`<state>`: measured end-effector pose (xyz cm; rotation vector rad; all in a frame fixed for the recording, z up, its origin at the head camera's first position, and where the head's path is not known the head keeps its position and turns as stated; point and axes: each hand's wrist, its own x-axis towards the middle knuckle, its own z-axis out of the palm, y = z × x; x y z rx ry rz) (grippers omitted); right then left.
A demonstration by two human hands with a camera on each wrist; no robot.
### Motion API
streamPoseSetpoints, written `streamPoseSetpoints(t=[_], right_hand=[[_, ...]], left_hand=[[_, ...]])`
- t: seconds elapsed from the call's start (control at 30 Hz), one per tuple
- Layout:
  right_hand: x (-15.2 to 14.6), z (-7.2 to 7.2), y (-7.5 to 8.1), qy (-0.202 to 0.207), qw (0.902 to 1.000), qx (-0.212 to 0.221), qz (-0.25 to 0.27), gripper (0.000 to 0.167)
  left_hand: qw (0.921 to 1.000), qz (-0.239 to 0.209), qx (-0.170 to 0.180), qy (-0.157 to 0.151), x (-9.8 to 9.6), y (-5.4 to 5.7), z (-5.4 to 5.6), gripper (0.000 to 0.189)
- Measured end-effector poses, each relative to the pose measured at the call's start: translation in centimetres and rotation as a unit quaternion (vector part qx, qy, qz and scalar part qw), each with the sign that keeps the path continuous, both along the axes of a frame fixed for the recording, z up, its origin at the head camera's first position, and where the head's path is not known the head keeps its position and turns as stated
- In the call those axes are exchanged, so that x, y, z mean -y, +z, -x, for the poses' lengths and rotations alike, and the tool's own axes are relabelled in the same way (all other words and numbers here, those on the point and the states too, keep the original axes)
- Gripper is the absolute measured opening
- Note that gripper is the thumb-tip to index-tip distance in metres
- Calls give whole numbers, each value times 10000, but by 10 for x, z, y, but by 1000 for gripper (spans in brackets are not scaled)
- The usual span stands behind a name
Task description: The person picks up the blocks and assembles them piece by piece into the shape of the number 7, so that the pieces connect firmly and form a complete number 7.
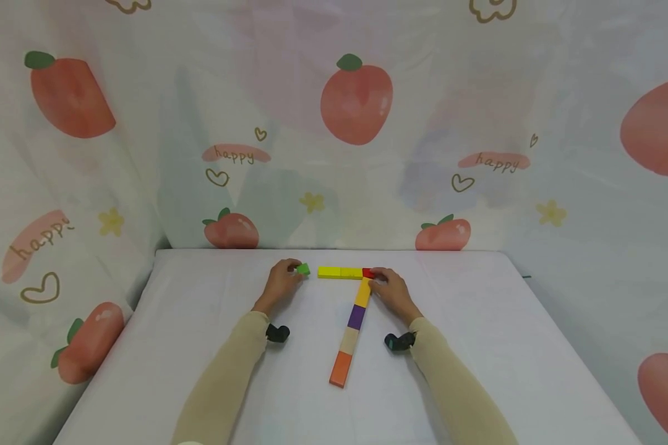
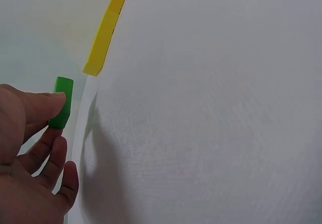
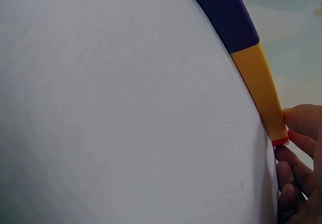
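My left hand (image 1: 281, 284) pinches a small green block (image 1: 303, 269) between thumb and fingers, left of the row's end. In the left wrist view the green block (image 2: 63, 103) is raised near the table's far edge. Two yellow blocks (image 1: 329, 272) lie end to end, with a red block (image 1: 367, 272) at their right end. My right hand (image 1: 392, 293) grips the red block at the corner, its thumb beside the yellow-orange block (image 1: 363, 293). From there a slanted line runs toward me: purple block (image 1: 356, 317), beige block (image 1: 349, 340), orange block (image 1: 341, 369).
A white cloth covers the table (image 1: 479, 371). Behind it and along the sides hangs a curtain (image 1: 289, 198) printed with fruit. Dark wrist cameras sit on both wrists, the left camera (image 1: 279, 334) and the right camera (image 1: 399, 342) close over the table.
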<state>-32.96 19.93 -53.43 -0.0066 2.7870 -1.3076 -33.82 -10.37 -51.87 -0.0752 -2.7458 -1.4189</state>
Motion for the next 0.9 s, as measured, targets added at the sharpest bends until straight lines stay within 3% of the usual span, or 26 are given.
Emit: streamPoseSetpoints(t=[0.9], right_hand=[[0, 1, 0, -90, 9999, 41, 25, 44]], left_hand=[[9990, 315, 209, -229, -13, -5, 11, 35]])
